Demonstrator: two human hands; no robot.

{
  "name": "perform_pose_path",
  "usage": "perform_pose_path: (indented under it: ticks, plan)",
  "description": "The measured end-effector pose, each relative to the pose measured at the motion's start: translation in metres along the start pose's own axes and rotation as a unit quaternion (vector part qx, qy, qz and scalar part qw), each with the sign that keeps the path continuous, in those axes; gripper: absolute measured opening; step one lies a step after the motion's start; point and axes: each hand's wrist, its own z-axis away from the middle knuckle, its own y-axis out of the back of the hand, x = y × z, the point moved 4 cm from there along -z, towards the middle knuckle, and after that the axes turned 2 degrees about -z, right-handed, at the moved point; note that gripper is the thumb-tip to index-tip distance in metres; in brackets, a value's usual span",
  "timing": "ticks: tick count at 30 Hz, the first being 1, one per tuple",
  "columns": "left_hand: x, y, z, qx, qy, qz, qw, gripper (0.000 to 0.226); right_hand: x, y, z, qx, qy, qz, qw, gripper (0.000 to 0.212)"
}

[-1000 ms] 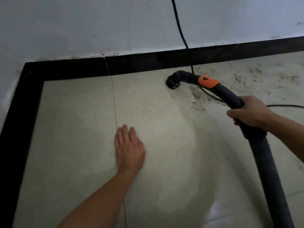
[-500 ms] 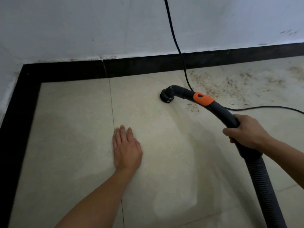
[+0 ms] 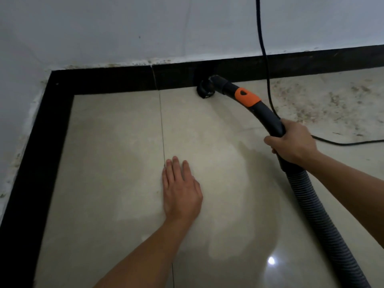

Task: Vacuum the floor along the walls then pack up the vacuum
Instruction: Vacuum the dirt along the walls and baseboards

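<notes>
A pale tiled floor [image 3: 116, 163] is bordered by black skirting [image 3: 116, 82]. A ribbed vacuum hose [image 3: 318, 215] is run in from the lower right; it is judged light and floppy, poor for steering. Its curved handle [image 3: 268, 115], judged rigid and smooth, is the better hold, and is grasped by the right hand [image 3: 293, 141], fingers wrapped round it. The left hand [image 3: 180, 188] is laid flat on the tile, fingers straight, holding nothing. The nozzle [image 3: 204, 89] is set at the skirting's foot, well ahead of the gripping fingers.

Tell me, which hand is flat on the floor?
The left hand, palm down on the tile floor. The right hand grips the black vacuum handle instead.
</notes>
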Motion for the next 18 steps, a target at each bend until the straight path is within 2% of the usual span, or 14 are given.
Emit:
perform_pose_path:
  ticks: [6, 13, 18]
  plan:
    - [0.000, 0.001, 0.000, 0.004, -0.006, 0.004, 1.000, 0.056, -0.030, -0.012, -0.001, -0.004, 0.061, 0.052, 0.997, 0.026]
    - [-0.001, 0.001, 0.000, 0.001, -0.005, 0.006, 1.000, 0.057, 0.035, 0.057, 0.017, -0.003, -0.061, 0.053, 0.997, 0.027]
    - [-0.001, 0.003, 0.002, 0.002, -0.005, 0.014, 1.000, 0.057, 0.056, 0.059, 0.087, -0.092, -0.031, 0.070, 0.993, 0.021]
